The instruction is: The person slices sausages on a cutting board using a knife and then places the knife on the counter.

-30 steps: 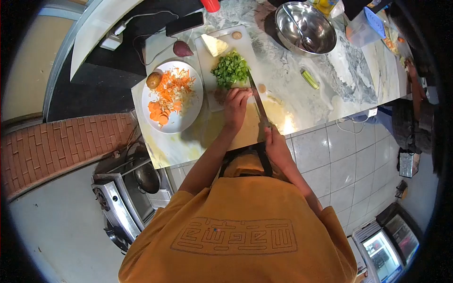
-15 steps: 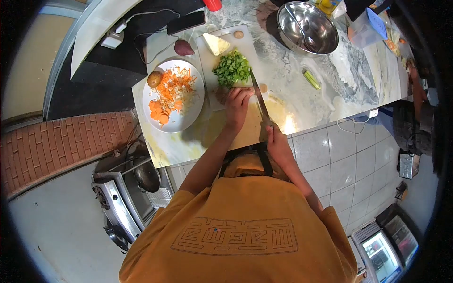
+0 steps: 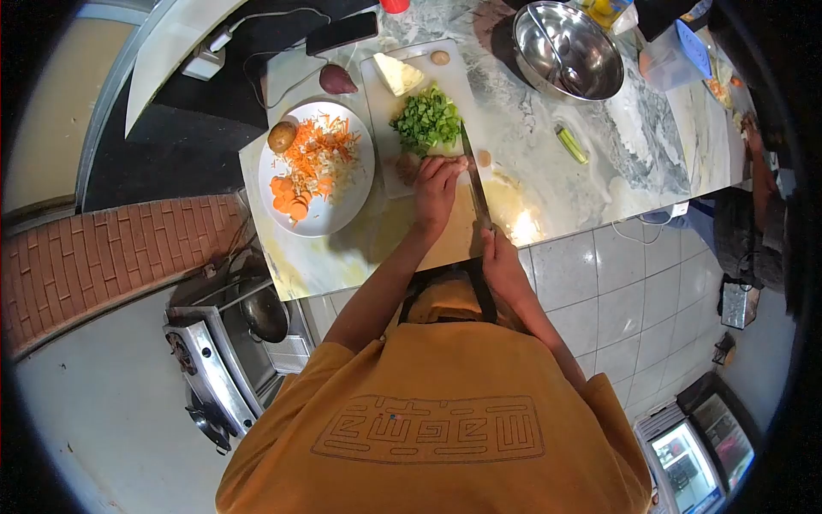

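Fingers of my right hand point(image 3: 503, 264) wrap the knife point(image 3: 479, 193) handle, nearside of the cutting board point(image 3: 381, 120); my left hand's point(image 3: 436, 190) bend over its near end, hold unclear. Chopped greens point(image 3: 425, 120) lie on it, beyond. Little has shifted; I judge cutting is ongoing.

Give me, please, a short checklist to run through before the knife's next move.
1. Knife gripped by its handle in the right hand: ok.
2. Left hand well clear of the knife: not ok, it is right beside the blade.
3. Chopped greens on the cutting board: ok.
4. Shredded carrot on the plate: ok.
5. Cutting board beneath the left hand: cannot tell, hidden.
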Tool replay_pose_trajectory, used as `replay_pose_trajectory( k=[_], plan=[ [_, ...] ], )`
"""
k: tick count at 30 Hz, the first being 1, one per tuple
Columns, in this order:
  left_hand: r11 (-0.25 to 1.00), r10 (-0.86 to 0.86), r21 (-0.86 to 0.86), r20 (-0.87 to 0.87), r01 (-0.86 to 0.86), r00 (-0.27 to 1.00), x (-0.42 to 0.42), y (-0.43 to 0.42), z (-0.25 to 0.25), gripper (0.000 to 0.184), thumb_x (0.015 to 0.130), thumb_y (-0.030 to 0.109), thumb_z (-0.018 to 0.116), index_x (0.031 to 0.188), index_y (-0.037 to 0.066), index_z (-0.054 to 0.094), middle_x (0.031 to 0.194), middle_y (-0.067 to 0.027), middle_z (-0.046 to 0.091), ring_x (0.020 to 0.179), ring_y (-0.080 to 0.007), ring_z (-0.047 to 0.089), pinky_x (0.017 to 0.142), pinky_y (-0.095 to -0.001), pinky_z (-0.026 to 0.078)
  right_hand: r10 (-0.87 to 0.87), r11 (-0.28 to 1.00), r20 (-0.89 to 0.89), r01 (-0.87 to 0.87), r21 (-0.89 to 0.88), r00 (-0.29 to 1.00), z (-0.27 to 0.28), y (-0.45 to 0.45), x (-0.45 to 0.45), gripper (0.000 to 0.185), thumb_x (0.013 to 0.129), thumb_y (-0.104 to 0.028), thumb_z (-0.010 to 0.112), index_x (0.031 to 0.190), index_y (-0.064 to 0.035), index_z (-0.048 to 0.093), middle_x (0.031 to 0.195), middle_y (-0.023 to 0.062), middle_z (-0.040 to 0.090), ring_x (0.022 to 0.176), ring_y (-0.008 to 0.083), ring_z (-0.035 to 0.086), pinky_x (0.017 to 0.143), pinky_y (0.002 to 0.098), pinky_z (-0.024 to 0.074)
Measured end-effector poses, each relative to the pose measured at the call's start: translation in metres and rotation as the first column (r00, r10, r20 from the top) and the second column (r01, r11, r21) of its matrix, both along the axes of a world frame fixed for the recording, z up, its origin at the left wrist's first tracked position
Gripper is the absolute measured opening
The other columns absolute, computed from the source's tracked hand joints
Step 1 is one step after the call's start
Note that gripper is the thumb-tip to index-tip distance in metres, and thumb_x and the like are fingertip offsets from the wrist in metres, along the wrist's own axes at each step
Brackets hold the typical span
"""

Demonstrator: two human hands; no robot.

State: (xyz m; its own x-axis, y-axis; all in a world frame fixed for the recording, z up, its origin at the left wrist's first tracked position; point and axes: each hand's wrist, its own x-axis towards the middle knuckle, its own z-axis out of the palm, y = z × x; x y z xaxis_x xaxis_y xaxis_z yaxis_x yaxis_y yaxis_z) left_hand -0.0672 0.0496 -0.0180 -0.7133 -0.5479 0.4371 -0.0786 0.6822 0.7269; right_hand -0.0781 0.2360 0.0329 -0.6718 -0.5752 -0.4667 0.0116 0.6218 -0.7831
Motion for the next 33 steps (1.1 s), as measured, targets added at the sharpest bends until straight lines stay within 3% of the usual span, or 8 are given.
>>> replay_pose_trajectory(
  k=[3,6,12,21,23,27,29,33],
  plan=[
    [1.000,-0.010,0.020,-0.025,0.010,1.000,0.000,0.001,0.001,0.014,0.084,0.003,0.068,0.097,0.006,0.073,0.089,-0.0059,0.066,0.086,-0.0258,0.061,0.077,-0.0370,0.051,0.008,0.999,-0.016,-0.007,0.045,1.000,-0.001,-0.002,0.004,0.036,0.106,-0.026,0.040,0.112,0.0058,0.055,0.097,0.0324,0.062,0.098,0.0507,0.059,0.080,0.0484,0.0472],
    [0.999,0.000,0.040,0.003,0.000,1.000,0.000,-0.001,-0.001,0.010,0.085,0.002,0.068,0.094,0.005,0.073,0.094,-0.0054,0.070,0.090,-0.0235,0.064,0.081,-0.0339,0.051,-0.040,0.998,-0.001,0.040,-0.057,0.999,-0.005,-0.004,0.006,0.035,0.106,-0.026,0.040,0.110,0.0059,0.054,0.097,0.0330,0.062,0.097,0.0512,0.058,0.080,0.0494,0.0472],
    [1.000,-0.007,-0.031,-0.061,0.005,0.998,-0.002,-0.002,-0.004,0.014,0.083,0.002,0.069,0.096,0.007,0.073,0.088,-0.0057,0.065,0.084,-0.0256,0.062,0.075,-0.0364,0.051,-0.032,0.999,0.006,0.031,0.024,0.999,-0.002,-0.009,0.005,0.035,0.106,-0.027,0.040,0.113,0.0055,0.051,0.097,0.0349,0.061,0.099,0.0526,0.057,0.079,0.0513,0.0468],
    [1.000,0.002,-0.028,0.053,-0.001,0.999,0.003,-0.003,-0.002,0.009,0.087,0.007,0.067,0.095,0.006,0.070,0.094,-0.0060,0.064,0.092,-0.0266,0.061,0.082,-0.0389,0.049,0.015,0.990,-0.278,0.025,0.138,0.961,-0.001,-0.008,0.007,0.032,0.105,-0.030,0.044,0.106,0.0016,0.047,0.071,0.0305,0.062,0.070,0.0529,0.061,0.058,0.0588,0.0470],
    [1.000,0.016,-0.018,0.038,-0.016,0.999,0.003,-0.001,-0.001,0.009,0.087,0.007,0.066,0.094,0.007,0.071,0.093,-0.0062,0.064,0.091,-0.0269,0.061,0.081,-0.0392,0.049,0.098,0.959,-0.340,0.002,0.282,0.935,0.002,-0.005,0.005,0.028,0.103,-0.030,0.045,0.106,-0.0019,0.045,0.070,0.0294,0.063,0.065,0.0500,0.063,0.054,0.0566,0.0515],
    [1.000,-0.003,-0.011,0.000,0.003,1.000,0.002,-0.002,0.003,0.008,0.087,0.006,0.066,0.093,0.007,0.071,0.093,-0.0063,0.064,0.091,-0.0269,0.061,0.080,-0.0391,0.050,0.099,0.963,-0.385,0.009,0.270,0.918,0.009,0.003,-0.003,0.026,0.103,-0.027,0.046,0.104,-0.0009,0.044,0.069,0.0299,0.063,0.063,0.0507,0.062,0.051,0.0555,0.0501],
    [1.000,-0.023,0.005,0.005,0.023,1.000,0.002,-0.003,-0.001,0.012,0.087,0.005,0.065,0.097,0.005,0.072,0.095,-0.0081,0.067,0.092,-0.0263,0.063,0.083,-0.0364,0.050,0.045,0.981,-0.249,0.005,0.195,0.967,0.006,0.008,-0.008,0.027,0.103,-0.025,0.046,0.105,0.0016,0.046,0.070,0.0313,0.062,0.066,0.0521,0.061,0.054,0.0571,0.0491],
    [1.000,-0.002,-0.024,0.031,0.003,1.000,0.002,-0.003,0.000,0.012,0.087,0.004,0.065,0.096,0.003,0.072,0.095,-0.0083,0.066,0.091,-0.0271,0.062,0.082,-0.0369,0.050,0.018,0.998,-0.267,0.001,0.068,0.964,0.002,0.009,-0.003,0.028,0.103,-0.024,0.046,0.107,0.0037,0.047,0.072,0.0324,0.061,0.072,0.0529,0.061,0.059,0.0588,0.0481]
  ],
)
